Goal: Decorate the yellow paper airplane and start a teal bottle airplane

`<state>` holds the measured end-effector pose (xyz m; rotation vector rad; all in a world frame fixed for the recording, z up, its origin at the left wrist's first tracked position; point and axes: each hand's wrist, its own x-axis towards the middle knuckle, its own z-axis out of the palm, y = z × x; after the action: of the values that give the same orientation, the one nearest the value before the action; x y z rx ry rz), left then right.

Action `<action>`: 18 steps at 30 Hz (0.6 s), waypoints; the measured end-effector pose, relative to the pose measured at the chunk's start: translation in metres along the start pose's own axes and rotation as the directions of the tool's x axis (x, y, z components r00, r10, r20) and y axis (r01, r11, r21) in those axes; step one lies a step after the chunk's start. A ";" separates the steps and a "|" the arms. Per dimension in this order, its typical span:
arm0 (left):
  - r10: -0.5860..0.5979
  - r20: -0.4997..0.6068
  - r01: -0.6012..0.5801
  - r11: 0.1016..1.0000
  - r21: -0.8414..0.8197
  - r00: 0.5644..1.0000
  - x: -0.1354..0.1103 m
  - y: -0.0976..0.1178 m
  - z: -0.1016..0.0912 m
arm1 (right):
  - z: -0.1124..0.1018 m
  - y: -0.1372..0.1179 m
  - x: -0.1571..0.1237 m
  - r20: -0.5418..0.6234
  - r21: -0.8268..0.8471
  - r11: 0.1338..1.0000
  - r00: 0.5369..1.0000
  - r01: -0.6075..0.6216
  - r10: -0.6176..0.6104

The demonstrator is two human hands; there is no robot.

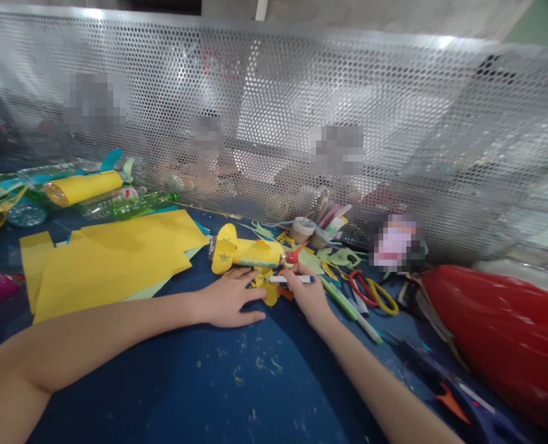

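Note:
My right hand (308,293) pinches a slim white marker (292,279) with a dark blue end, its tip toward the left. Small yellow paper cut-outs (270,292) lie under that tip. Fingers spread, my left hand (232,299) rests flat on the table, its fingertips at the cut-outs. Just beyond both hands lies a plastic bottle wrapped in yellow paper (250,253), with rounded yellow fins bearing stars and a red cap at its right end. Whether my left fingers touch the bottle I cannot tell.
Yellow paper sheets (116,259) lie left of my arm, with several plastic bottles (144,205) behind. At right are a green marker (352,309), scissors with red and yellow handles (373,293), a glue gun (468,394) and a red bag (500,333). A perforated metal screen (274,92) borders the table's back.

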<state>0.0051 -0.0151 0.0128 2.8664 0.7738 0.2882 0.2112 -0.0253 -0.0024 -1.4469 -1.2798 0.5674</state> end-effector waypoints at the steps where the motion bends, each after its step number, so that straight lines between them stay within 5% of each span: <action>1: -0.001 0.001 0.001 1.000 0.001 1.000 0.000 0.000 0.000 | 0.000 0.000 0.000 0.002 0.000 1.000 1.000 -0.001 0.001; 18: 0.000 -0.007 0.000 1.000 0.017 1.000 0.000 -0.001 0.002 | 0.001 0.001 0.001 0.002 0.010 1.000 1.000 -0.019 0.019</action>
<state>0.0054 -0.0142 0.0102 2.8832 0.7813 0.2938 0.2111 -0.0237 -0.0038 -1.4524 -1.2642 0.5869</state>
